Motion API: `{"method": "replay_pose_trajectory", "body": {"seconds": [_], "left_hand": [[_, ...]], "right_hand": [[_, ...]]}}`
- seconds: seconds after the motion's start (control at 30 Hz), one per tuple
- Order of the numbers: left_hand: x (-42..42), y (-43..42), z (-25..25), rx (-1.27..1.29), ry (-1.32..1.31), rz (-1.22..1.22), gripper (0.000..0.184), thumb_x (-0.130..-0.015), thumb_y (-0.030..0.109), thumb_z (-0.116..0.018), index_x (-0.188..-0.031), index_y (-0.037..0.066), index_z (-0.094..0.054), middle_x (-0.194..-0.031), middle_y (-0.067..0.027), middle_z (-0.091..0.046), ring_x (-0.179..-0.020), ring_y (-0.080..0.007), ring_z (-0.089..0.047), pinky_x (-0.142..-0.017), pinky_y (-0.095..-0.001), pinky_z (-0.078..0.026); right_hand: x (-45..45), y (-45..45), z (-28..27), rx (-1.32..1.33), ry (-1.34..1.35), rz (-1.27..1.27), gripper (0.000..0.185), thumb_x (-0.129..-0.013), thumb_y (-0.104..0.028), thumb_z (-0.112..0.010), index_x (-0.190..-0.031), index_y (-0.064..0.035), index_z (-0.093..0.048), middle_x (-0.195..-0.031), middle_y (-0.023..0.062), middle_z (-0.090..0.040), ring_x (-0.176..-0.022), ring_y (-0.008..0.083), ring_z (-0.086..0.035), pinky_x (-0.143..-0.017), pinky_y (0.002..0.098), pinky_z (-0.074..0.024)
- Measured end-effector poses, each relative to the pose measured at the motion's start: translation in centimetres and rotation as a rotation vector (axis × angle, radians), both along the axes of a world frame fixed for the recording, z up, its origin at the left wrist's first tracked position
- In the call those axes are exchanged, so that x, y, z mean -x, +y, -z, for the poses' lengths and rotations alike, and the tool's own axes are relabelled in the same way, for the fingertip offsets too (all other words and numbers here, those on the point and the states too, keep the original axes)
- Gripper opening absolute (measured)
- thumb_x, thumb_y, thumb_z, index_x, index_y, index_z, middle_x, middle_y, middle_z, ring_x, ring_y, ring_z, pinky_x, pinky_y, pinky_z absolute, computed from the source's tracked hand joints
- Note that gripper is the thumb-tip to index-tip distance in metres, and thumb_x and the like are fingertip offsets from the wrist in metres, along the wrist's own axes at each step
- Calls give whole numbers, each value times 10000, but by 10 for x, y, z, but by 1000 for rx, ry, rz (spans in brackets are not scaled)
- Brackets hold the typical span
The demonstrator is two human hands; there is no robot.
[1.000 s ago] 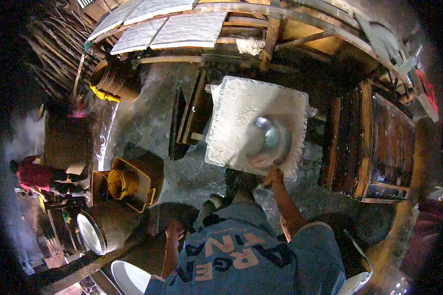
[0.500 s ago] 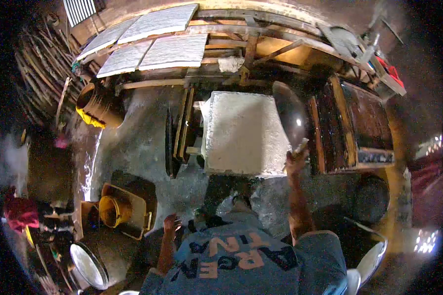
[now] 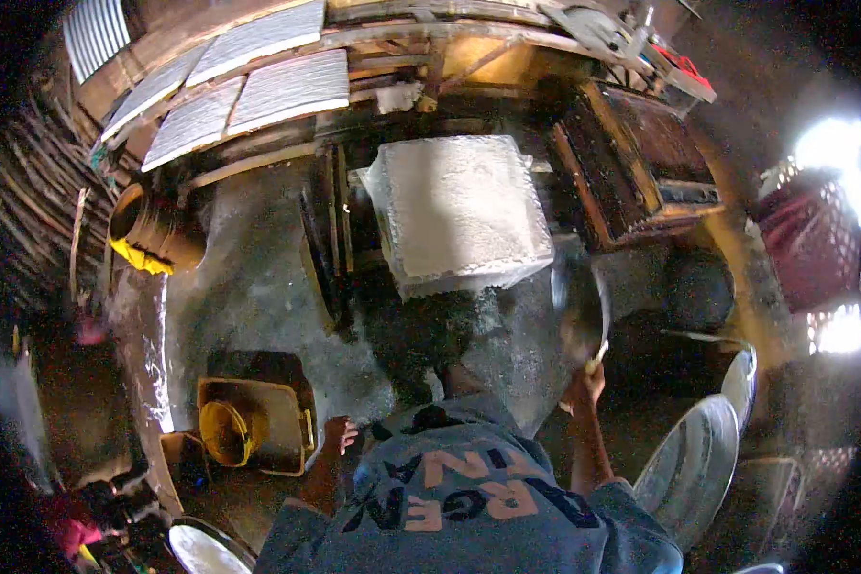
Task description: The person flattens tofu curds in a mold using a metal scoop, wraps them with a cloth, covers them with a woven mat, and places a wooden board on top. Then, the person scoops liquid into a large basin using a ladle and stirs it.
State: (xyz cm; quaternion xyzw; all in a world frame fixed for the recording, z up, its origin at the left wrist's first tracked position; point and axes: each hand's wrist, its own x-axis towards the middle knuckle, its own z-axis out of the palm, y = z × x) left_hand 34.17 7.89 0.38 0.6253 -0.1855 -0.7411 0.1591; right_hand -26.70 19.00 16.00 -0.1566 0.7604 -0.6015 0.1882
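Observation:
My right hand [image 3: 584, 387] is closed around the pale handle of a long tool with a broad, curved metal blade [image 3: 603, 301]. Motion blurs part of that blade, so its exact kind is unclear. It hangs to the right of a large white block [image 3: 459, 206] with rough edges, apart from it. The block rests on a low support in front of me, and a shadow crosses its top. My left hand [image 3: 342, 435] hangs low beside my body, its fingers loosely bent and slightly apart, with nothing visible in them.
Pale ridged sheets [image 3: 292, 91] lie on a wooden rack at the back. Dark wooden boards [image 3: 320, 230] stand left of the block, and a dark wooden box [image 3: 641, 163] is at right. A yellow bucket [image 3: 228, 432], a brown drum [image 3: 158, 228] and a large metal basin [image 3: 689, 469] stand around me.
My right hand has drawn the bladed tool back from the block's right side, toward my body. My view has turned and the block appears higher. My left hand still hangs low.

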Motion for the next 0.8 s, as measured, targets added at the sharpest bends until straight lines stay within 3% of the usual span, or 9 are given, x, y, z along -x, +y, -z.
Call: {"method": "replay_pose_trajectory", "body": {"seconds": [0.07,0.27,0.33,0.43,0.5,0.6,0.67,0.7,0.8], "left_hand": [[9,-8,-4,2,-4,29,283,-866,278,-489,-1087,103,-518,-873,-53,-560,-672,-197,-546,-552,-321,-406],[54,-47,-31,202,-63,219,214,-842,317,-526,-867,107,-558,-736,-32,-555,-527,-150,-507,-420,-290,-338],[89,-64,-67,139,-116,56,220,-824,335,-549,-782,119,-555,-693,-27,-545,-488,-145,-489,-387,-270,-298],[102,-96,-55,136,141,194,197,-814,295,-577,-729,119,-548,-658,-27,-548,-479,-141,-496,-384,-238,-297],[119,-116,-34,109,222,205,179,-822,286,-570,-764,117,-562,-660,-29,-561,-493,-141,-513,-388,-243,-315],[169,-139,-81,130,128,180,171,-840,276,-551,-819,108,-575,-679,-35,-582,-504,-140,-534,-391,-259,-347],[190,-145,-74,143,55,224,180,-847,275,-543,-854,98,-576,-694,-41,-593,-510,-137,-545,-394,-274,-369],[199,-152,-22,137,49,280,189,-848,277,-544,-870,92,-575,-701,-44,-597,-514,-135,-550,-397,-283,-381],[211,-159,-35,223,156,427,218,-831,284,-570,-900,77,-576,-722,-50,-608,-529,-140,-567,-414,-308,-413]], "right_hand": [[11,124,77,-232,70,-24,275,-819,-103,-532,-1085,-50,-490,-625,-9,-437,-466,110,-393,-384,274,-301],[-109,290,56,-620,-500,300,295,-824,-130,-532,-1107,-62,-482,-666,7,-451,-500,123,-416,-408,288,-326],[-140,310,53,-643,-614,345,302,-825,-138,-532,-1114,-66,-480,-680,12,-456,-511,127,-424,-416,293,-334],[-179,325,48,-644,-737,379,313,-828,-152,-532,-1125,-71,-476,-701,20,-464,-528,133,-435,-427,300,-347],[-195,328,43,-639,-785,388,320,-829,-160,-532,-1132,-75,-474,-715,25,-469,-539,137,-443,-435,305,-355],[-210,332,39,-620,-814,388,330,-832,-174,-533,-1143,-81,-470,-735,33,-476,-556,143,-455,-447,312,-368],[-216,337,34,-615,-835,401,337,-833,-182,-533,-1150,-85,-467,-749,39,-481,-567,148,-462,-455,316,-376],[-218,341,34,-615,-845,411,341,-834,-187,-533,-1153,-87,-466,-756,41,-483,-573,150,-466,-459,319,-380],[-222,351,30,-611,-856,427,352,-836,-200,-533,-1164,-93,-462,-777,49,-491,-590,156,-478,-471,326,-392]]}}
